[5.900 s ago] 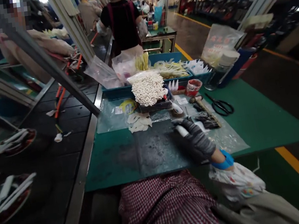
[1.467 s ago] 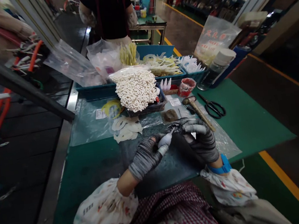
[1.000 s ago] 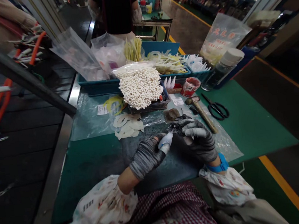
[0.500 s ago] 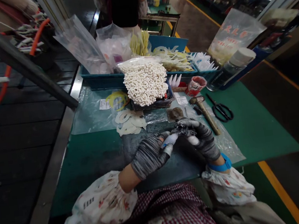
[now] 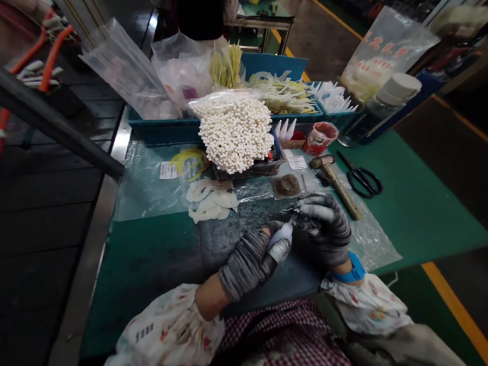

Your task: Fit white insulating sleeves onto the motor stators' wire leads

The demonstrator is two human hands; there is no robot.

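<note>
Since the earliest view, your left hand [image 5: 250,261] has come in over the bench [image 5: 427,203], and the small white bottle [image 5: 283,235], which lay by the paper label [image 5: 297,163], is now up in it. The bench top is green, with a dark, smeared mat [image 5: 219,241] reaching the middle of its near edge and a metal rail [image 5: 80,295] along its left edge. Blue trays [image 5: 163,132] line the far edge; a bundle of small white tips [image 5: 236,131] lies in front of them. A hammer [image 5: 338,188] and scissors [image 5: 363,181] lie toward the right edge. Beyond the far edge, a person in black [image 5: 200,6] stands in the dim room.

Your left hand is closed around the bottle, above the mat. The bottle's long axis slants from near left to far right, nozzle toward a dark bundle [image 5: 305,221]; you can't tell whether they touch. Your right hand [image 5: 329,229] grips that bundle with curled fingers.
</note>
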